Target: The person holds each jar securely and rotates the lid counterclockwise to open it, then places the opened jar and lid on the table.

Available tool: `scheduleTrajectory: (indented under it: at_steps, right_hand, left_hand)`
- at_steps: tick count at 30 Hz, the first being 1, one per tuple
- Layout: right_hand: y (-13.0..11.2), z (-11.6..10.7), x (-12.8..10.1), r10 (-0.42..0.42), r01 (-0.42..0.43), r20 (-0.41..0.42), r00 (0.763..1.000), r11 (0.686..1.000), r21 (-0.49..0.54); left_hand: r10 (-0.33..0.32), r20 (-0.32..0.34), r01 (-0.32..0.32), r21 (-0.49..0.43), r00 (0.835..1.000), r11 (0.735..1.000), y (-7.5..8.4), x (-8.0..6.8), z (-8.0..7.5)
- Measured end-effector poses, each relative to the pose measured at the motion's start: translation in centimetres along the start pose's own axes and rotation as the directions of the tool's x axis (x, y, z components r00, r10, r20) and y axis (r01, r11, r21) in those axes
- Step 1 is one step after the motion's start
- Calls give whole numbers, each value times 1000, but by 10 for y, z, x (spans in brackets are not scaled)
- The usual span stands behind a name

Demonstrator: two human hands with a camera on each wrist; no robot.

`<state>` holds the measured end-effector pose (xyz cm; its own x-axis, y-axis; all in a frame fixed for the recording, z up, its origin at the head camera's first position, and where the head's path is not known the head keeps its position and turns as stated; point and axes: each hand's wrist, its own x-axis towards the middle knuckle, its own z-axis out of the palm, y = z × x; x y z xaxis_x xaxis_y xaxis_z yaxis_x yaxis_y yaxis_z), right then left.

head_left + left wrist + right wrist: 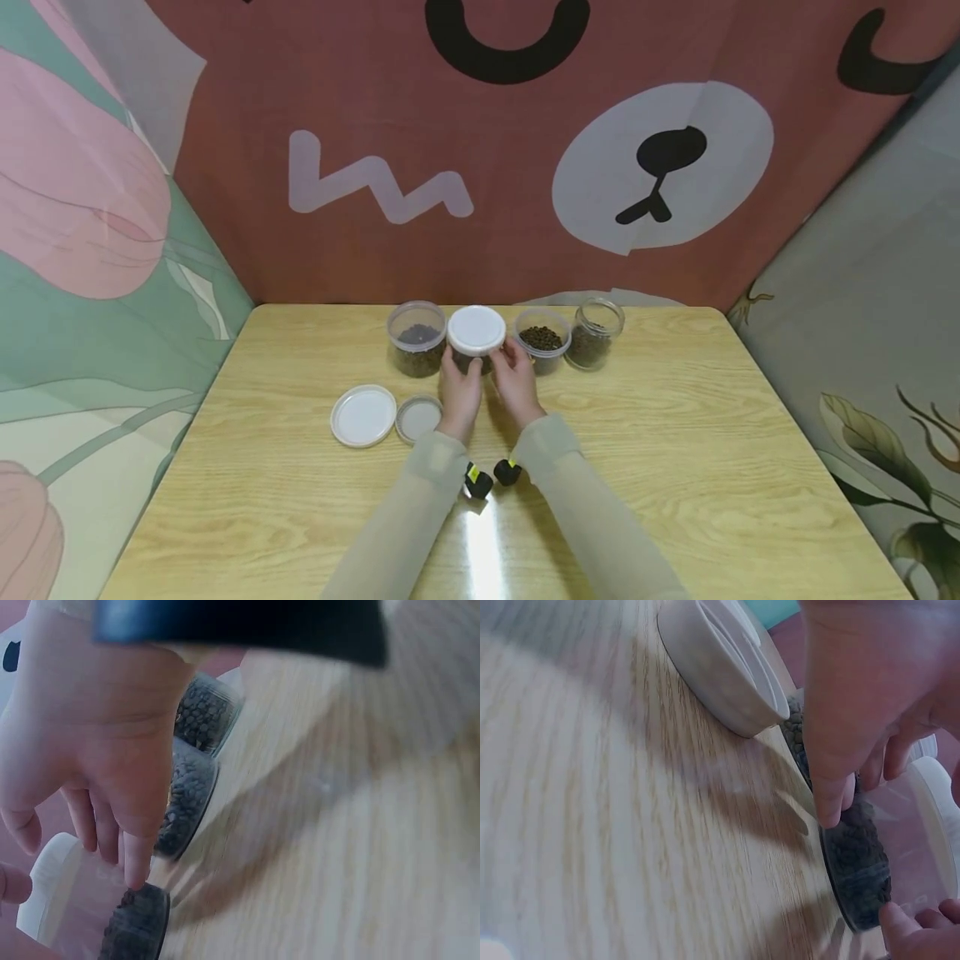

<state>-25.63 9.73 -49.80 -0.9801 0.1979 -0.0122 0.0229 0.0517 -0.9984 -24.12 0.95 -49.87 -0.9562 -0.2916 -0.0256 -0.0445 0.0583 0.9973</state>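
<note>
The capped jar stood second from the left in a row of four clear jars along the far edge of the wooden table, its white lid already on top and dark pellets showing through its wall. The left hand held the capped jar's left side with fingers curled around the wall, and the right hand curled round the right side, fingertips up near the lid's rim; in the left wrist view the fingers pointed down along the clear wall. To the left of the capped jar stood an open jar of dark pellets, touching or just beside it; to its right an open jar of brown pellets, and beyond that a small glass jar. Nearer the person and left of the capped jar lay a loose white lid and a smaller grey lid. Seating that lid well would likely have called for one hand steadying the body while the other turned or pressed the rim evenly, keeping the jar upright so the neighbours were not nudged and nothing spilled.
</note>
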Motion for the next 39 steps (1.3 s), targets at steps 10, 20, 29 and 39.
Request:
scheduleTrajectory:
  at_steps: [10, 20, 29, 39]
  right_hand:
    - [4, -6, -9, 18, -16, -59, 998, 999, 31]
    - [4, -10, -13, 7, -7, -133, 991, 1000, 3]
    - [8, -20, -22, -43, 35, -80, 996, 995, -94]
    - [8, -37, -38, -35, 33, -15, 999, 991, -128]
  left_hand:
    - [46, -81, -44, 20, 996, 999, -1, -20, 5]
    - [23, -32, -23, 7, 999, 1000, -3, -43, 1]
    - [50, -25, -52, -52, 998, 997, 0, -49, -6]
    - [13, 16, -10, -132, 1000, 991, 7, -43, -18]
